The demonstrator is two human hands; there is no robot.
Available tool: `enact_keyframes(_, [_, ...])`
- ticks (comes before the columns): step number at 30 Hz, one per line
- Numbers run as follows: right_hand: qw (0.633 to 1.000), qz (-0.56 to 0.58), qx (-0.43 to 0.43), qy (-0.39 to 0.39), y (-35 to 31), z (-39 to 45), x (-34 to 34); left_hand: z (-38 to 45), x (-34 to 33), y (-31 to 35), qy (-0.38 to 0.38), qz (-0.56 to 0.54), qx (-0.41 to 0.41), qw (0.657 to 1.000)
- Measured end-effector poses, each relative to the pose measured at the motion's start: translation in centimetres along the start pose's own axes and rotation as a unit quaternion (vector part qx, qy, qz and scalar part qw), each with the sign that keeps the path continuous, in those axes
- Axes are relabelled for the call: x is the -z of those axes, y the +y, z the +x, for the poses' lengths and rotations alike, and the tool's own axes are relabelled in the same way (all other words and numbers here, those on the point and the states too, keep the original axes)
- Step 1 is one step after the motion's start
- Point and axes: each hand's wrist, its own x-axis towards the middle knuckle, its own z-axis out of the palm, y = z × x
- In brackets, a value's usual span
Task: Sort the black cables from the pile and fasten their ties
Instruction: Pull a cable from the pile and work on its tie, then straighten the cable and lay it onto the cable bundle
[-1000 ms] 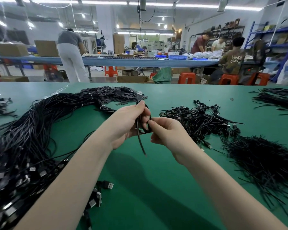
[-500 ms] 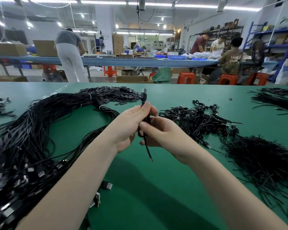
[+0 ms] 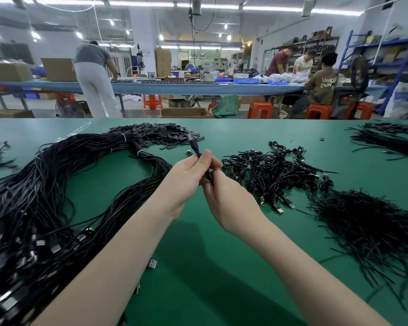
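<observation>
1. Change since the earlier frames: the loose cable tail that hung below the hands is gone from sight; the coiled cable (image 3: 201,161) is now bunched tight between both hands, its plug end tipped up and to the left.
2. Large cable pile (image 3: 40,196): long black cables with plugs at the near end, bound in places by white ties, lying well to the left of the fingers and curving toward them.
3. Heap of flat black pieces (image 3: 160,135): on the tabletop (image 3: 198,267), beyond the fingers and slightly left.
4. Left hand (image 3: 186,175): fingers curled, thumb pressed over the cable, plug sticking out just above the thumb.
5. Right hand (image 3: 226,201): fingers curled round the lower part of the same cable, touching the left hand.
6. Small coiled cables (image 3: 276,170): a tangled heap just right of the fingers, several plugs pointing to the near edge.
7. Tie pile (image 3: 372,222): thin black strips, right of and nearer than the coiled heap.
8. Further strips (image 3: 391,140): far right, well apart from the fingers.
</observation>
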Motion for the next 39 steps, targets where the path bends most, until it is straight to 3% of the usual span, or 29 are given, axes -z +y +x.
enact_keyframes(4, [0.998,0.002,-0.044,-0.040,1.0,0.2,-0.6,-0.1,-0.7,-1.1,0.011,0.021,0.023,0.999])
enact_keyframes(7, [0.975,0.159,-0.104,-0.113,2.3,-0.2,-0.8,-0.6,-1.0,-0.9,-0.057,0.055,0.108,0.991])
enact_keyframes(9, [0.940,0.257,-0.168,-0.151,3.2,-0.8,-0.5,-1.0,-0.6,-0.6,-0.065,0.182,0.101,0.976])
enact_keyframes(10, [0.930,0.272,-0.189,-0.160,3.8,-1.1,-0.1,-1.0,-0.4,-0.6,-0.041,0.300,0.043,0.952])
enact_keyframes(11, [0.929,0.264,-0.196,-0.168,4.4,-1.5,0.4,-1.0,-0.2,-0.7,-0.004,0.432,-0.033,0.901])
enact_keyframes(12, [0.934,0.245,-0.189,-0.179,4.9,-1.8,0.9,-1.3,-0.4,-0.6,0.015,0.551,-0.115,0.827])
enact_keyframes(14, [0.940,0.216,-0.149,-0.217,5.7,-2.4,1.8,-1.3,-1.1,-1.1,-0.058,0.678,-0.231,0.695])
enact_keyframes(15, [0.941,0.202,-0.125,-0.241,5.9,-2.7,2.3,-1.3,-1.5,-1.3,-0.115,0.692,-0.269,0.660])
enact_keyframes(18, [0.934,0.148,-0.072,-0.316,6.6,-3.6,3.4,-2.0,-1.7,-1.0,-0.206,0.676,-0.354,0.613])
enact_keyframes(19, [0.925,0.154,-0.070,-0.339,6.9,-4.0,3.7,-2.3,-1.7,-1.1,-0.219,0.686,-0.376,0.583])
enact_keyframes(21, [0.901,0.189,-0.076,-0.383,7.1,-4.6,4.3,-3.0,-2.1,-1.4,-0.232,0.718,-0.398,0.522])
enact_keyframes(24, [0.902,0.123,-0.042,-0.411,6.8,-5.8,4.7,-4.8,-3.0,-2.7,-0.218,0.741,-0.409,0.486])
enact_keyframes(27, [0.926,-0.134,0.077,-0.344,7.2,-6.6,4.2,-6.0,-3.6,-3.5,-0.222,0.751,-0.365,0.503])
enact_keyframes(28, [0.915,-0.248,0.158,-0.277,7.6,-6.8,3.9,-6.4,-3.9,-3.5,-0.225,0.749,-0.343,0.520])
enact_keyframes(30, [0.844,-0.442,0.273,-0.135,8.4,-7.2,3.5,-6.7,-4.7,-3.3,-0.225,0.747,-0.256,0.571])
enact_keyframes(33, [0.817,-0.480,0.320,-0.021,8.8,-7.0,3.5,-5.4,-5.4,-4.0,-0.227,0.728,-0.182,0.621])
enact_keyframes(36, [0.829,-0.480,0.285,0.003,8.6,-6.3,4.1,-4.6,-5.5,-4.1,-0.191,0.703,-0.169,0.664])
enact_keyframes(38, [0.878,-0.446,0.172,-0.027,9.8,-5.0,5.8,-3.7,-4.7,-4.0,-0.155,0.693,-0.155,0.687])
enact_keyframes(39, [0.908,-0.409,0.074,-0.050,10.6,-4.3,7.4,-3.1,-4.0,-3.7,-0.124,0.675,-0.143,0.713])
